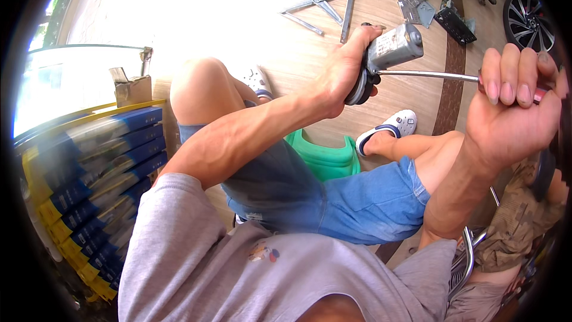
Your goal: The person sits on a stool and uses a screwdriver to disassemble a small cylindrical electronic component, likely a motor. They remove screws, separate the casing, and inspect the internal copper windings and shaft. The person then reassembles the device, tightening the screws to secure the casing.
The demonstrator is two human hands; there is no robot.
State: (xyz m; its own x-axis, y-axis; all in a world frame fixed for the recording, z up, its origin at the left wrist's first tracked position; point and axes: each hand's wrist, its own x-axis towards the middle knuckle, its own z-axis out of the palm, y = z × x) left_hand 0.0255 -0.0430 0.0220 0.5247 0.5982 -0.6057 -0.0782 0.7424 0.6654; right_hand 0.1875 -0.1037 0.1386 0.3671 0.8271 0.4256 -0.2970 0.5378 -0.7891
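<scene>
My left hand (345,74) is wrapped around a small electric gear motor (394,46), holding it up over the floor. It has a silver-grey cylinder with a pale label and a round black housing, which my palm and fingers partly cover. In my right hand (506,110) is a screwdriver (432,74), its red handle mostly hidden by my curled fingers. The long metal shaft runs left, nearly level. Its tip meets the motor at the join of cylinder and black housing; the exact contact spot is too small to make out.
On the floor ahead lie a scissor-type metal linkage (319,0), a long metal rail (350,3), circuit boards (411,6) and a black box-shaped part (454,21). A green plastic stool (325,154) is between my legs. Blue-and-yellow boxes (107,185) stand left. Another person's camouflage-clad leg (515,220) is close right.
</scene>
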